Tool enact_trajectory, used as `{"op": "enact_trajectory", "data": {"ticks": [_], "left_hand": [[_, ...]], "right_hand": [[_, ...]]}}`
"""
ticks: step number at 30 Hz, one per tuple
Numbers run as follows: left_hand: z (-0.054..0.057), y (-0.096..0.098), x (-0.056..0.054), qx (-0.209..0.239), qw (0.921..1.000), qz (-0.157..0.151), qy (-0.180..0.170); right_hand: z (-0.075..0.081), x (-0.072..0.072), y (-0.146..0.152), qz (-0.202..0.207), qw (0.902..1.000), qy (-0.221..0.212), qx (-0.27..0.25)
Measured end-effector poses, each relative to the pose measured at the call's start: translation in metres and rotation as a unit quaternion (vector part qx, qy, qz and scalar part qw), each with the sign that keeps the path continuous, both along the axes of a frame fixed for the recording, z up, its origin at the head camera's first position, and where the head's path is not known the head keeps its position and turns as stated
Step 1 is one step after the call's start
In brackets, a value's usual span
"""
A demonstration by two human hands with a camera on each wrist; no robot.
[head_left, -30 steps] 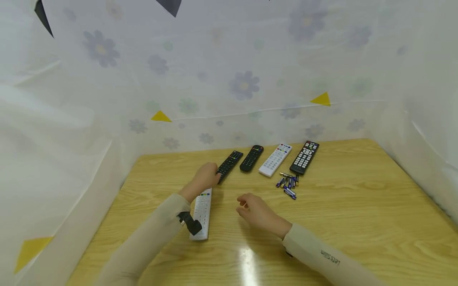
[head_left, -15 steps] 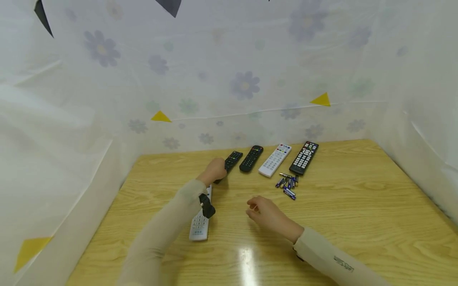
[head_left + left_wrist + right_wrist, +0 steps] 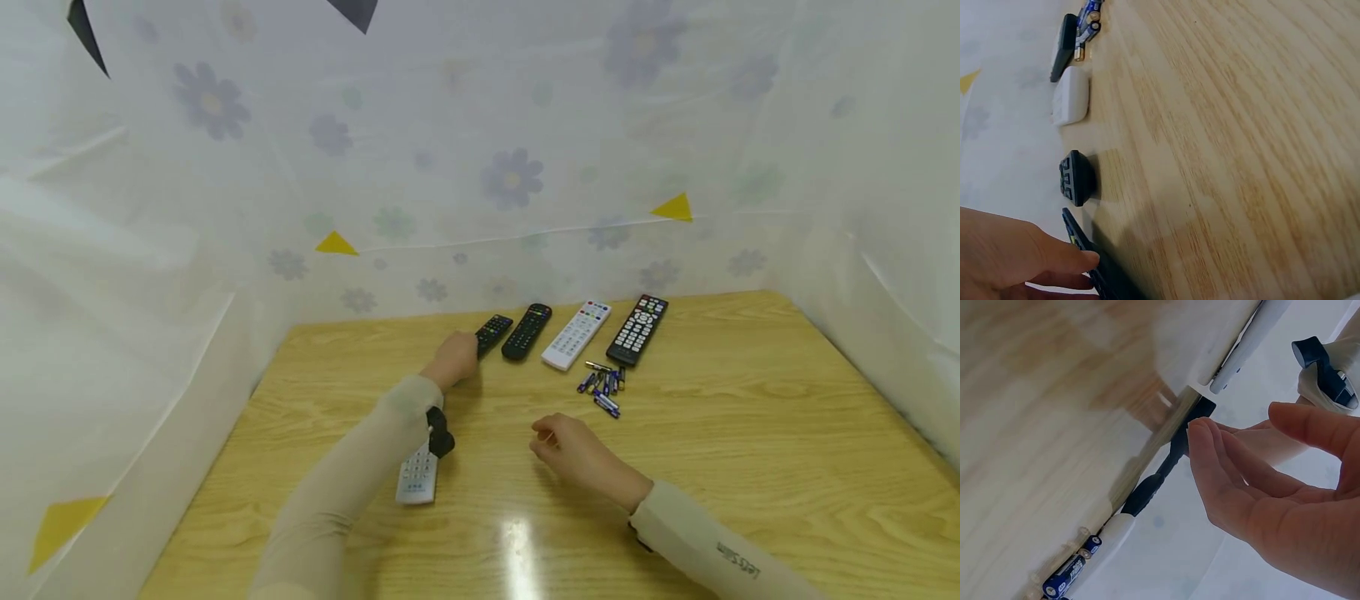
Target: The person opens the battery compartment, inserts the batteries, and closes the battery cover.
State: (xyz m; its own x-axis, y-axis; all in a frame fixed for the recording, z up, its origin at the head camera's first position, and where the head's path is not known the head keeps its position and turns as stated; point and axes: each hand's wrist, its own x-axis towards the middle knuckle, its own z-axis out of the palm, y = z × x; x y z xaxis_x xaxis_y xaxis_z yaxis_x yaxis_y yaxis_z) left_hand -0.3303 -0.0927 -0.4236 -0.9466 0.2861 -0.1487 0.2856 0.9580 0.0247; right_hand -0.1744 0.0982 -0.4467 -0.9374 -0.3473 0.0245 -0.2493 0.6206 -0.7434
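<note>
At the left end of a row of remotes, my left hand (image 3: pixel 453 360) grips a slim black remote control (image 3: pixel 493 332) near its lower end. In the left wrist view the thumb presses on one side of that remote (image 3: pixel 1107 275), which is tilted on edge close to the wood; the palm hides part of it. A shorter black remote (image 3: pixel 527 333) lies just to its right. My right hand (image 3: pixel 573 450) hovers above the middle of the table, fingers loosely bent and holding nothing. Under the left forearm lies a white remote (image 3: pixel 417 479), partly covered by the sleeve and wrist camera.
Further right in the row lie another white remote (image 3: pixel 577 336) and a black remote with white buttons (image 3: pixel 637 331). Several small blue batteries (image 3: pixel 607 385) are heaped in front of them. Behind the wooden table (image 3: pixel 750 433) hangs a flowered white sheet (image 3: pixel 450 167).
My left hand has moved right and slightly away along the black remote, whose lower end has gone from sight behind the hand. The right hand has drifted right and a little nearer.
</note>
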Motion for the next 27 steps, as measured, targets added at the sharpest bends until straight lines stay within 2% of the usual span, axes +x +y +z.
{"op": "enact_trajectory", "data": {"ticks": [11, 16, 20, 27], "left_hand": [[-0.0071, 0.0016, -0.0068, -0.011, 0.9999, -0.005, 0.008], [-0.0038, 0.0011, -0.0073, -0.004, 1.0, 0.007, 0.001], [-0.0012, -0.0003, -0.0069, 0.014, 0.9996, 0.022, 0.006], [0.0004, -0.0047, -0.006, 0.094, 0.9939, 0.053, 0.023]], "right_hand": [[-0.0003, 0.0011, 0.0038, 0.016, 0.9996, 0.024, 0.003], [0.0016, 0.0014, 0.0035, 0.014, 0.9998, 0.016, 0.002], [0.0019, 0.0013, 0.0033, 0.011, 0.9998, 0.013, 0.005], [0.0035, 0.0004, 0.0027, 0.012, 0.9999, 0.006, 0.004]]}}
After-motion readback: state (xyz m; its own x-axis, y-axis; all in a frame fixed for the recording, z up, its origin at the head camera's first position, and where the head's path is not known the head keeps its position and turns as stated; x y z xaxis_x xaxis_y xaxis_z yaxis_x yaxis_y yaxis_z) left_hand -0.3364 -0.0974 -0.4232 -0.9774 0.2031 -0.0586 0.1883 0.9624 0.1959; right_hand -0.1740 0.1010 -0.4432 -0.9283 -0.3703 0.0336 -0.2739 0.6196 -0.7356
